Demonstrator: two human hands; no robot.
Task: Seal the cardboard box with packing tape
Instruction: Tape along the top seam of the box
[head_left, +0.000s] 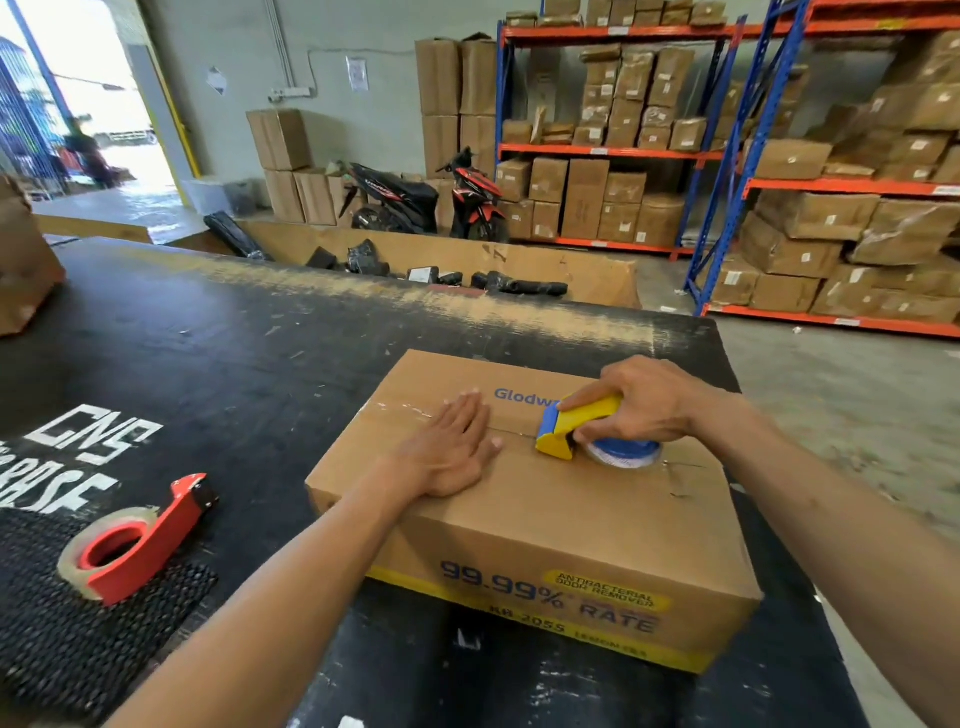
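Note:
A brown cardboard box (545, 519) with blue and yellow print lies on the black table, its flaps closed. Clear tape covers the left part of the top seam. My left hand (447, 447) lies flat on the box top, fingers spread over the seam. My right hand (644, 400) grips a yellow and blue tape dispenser (576, 428) that rests on the seam to the right of my left hand. Its blue roll of clear tape (623, 454) touches the box top.
A red tape dispenser (140, 540) lies on a black mesh mat (78, 644) at the table's left. Another brown box (21, 260) stands at the far left edge. Beyond the table (234, 338) are a cardboard bin with black parcels (467, 275), two scooters and racks full of boxes (831, 218).

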